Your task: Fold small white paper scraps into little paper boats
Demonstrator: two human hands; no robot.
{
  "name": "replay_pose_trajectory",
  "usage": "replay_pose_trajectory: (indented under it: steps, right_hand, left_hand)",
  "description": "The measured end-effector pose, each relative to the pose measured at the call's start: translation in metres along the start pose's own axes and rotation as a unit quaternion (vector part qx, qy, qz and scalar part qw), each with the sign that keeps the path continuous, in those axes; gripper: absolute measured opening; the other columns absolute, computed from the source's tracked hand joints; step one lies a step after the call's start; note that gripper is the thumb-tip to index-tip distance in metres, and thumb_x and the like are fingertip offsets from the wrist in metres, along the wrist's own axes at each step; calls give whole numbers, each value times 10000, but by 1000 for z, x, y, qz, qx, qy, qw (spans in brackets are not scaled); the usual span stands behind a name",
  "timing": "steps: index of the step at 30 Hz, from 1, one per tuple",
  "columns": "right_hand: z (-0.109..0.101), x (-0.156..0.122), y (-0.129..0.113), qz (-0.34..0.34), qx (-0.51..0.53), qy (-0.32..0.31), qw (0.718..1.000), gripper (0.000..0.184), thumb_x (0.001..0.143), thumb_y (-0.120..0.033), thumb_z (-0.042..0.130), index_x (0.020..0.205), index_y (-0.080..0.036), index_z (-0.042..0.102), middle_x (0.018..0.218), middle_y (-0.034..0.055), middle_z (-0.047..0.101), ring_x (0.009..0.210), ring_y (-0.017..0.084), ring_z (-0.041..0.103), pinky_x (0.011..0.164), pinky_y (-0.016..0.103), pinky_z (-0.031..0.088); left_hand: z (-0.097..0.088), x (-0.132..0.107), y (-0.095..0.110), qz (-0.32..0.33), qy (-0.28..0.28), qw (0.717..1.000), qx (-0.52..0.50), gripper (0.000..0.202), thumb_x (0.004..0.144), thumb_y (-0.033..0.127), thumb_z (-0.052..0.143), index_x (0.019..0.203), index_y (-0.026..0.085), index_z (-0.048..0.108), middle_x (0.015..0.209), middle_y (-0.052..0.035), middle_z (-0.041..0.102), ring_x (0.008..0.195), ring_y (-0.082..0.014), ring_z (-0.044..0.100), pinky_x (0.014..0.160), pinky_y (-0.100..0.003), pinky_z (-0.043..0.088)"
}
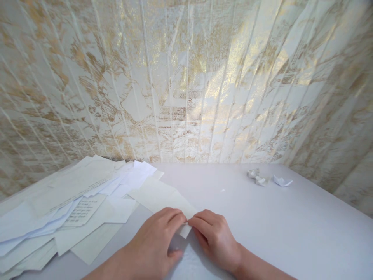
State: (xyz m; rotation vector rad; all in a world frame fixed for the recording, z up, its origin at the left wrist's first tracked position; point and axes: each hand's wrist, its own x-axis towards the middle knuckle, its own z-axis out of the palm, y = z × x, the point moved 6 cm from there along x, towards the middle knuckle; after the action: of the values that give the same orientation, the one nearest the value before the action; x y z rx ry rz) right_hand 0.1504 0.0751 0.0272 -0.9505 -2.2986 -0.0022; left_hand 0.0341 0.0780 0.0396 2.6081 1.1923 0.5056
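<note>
A small piece of white paper [184, 231] is pinched between my two hands near the front of the table. My left hand [155, 237] grips its left side, with the thumb held lower and apart from the fingertips. On the other side, my right hand [214, 237] has its curled fingers at the paper's upper right corner. Just behind the fingertips a larger off-white sheet [166, 194] lies on the table, and its near end is hidden by my hands. Whether the small piece belongs to that sheet I cannot tell.
A spread heap of loose papers [96, 206], some printed, covers the left of the white table [276, 233]. Crumpled paper pieces [258, 177] and a folded white paper [282, 181] lie at the back right. A patterned wall [186, 77] rises behind the table.
</note>
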Motion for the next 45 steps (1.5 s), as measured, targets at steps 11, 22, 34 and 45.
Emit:
replay_pose_trajectory:
  steps: [11, 22, 34, 45]
  right_hand:
    - [-21, -23, -22, -23, 83, 7, 996, 130, 784, -163, 473, 835, -182, 591, 710, 55, 609, 726, 186, 505, 668, 318, 404]
    - [-4, -30, 6, 355, 541, 27, 762, 290, 765, -458, 535, 758, -176, 466, 512, -71, 410, 422, 67, 403, 423, 182, 312]
    - [-27, -25, -15, -59, -28, 5, 998, 542, 730, -1, 410, 1200, -268, 447, 1127, 115, 411, 1014, 250, 403, 777, 382, 429]
    - [-19, -25, -7, -14, 23, -62, 998, 206, 754, -50, 418, 769, -169, 585, 886, 80, 574, 876, 207, 492, 734, 353, 393]
  left_hand:
    - [21, -18, 17, 67, -15, 990, -119, 285, 842, 185, 308, 747, 182, 577, 695, -59, 601, 627, -160, 536, 578, -245, 388]
    - [6, -22, -21, -282, 144, 722, -614, 249, 687, 386, 607, 628, 163, 513, 543, 35, 508, 502, -99, 465, 496, -214, 396]
    - [38, -17, -47, -365, 128, 687, -615, 208, 639, 309, 623, 694, 182, 467, 539, 28, 562, 478, -128, 540, 463, -223, 404]
    - [21, -14, -43, -306, 127, 799, -502, 321, 644, 190, 511, 947, 199, 407, 662, 39, 551, 615, -158, 596, 623, -294, 455]
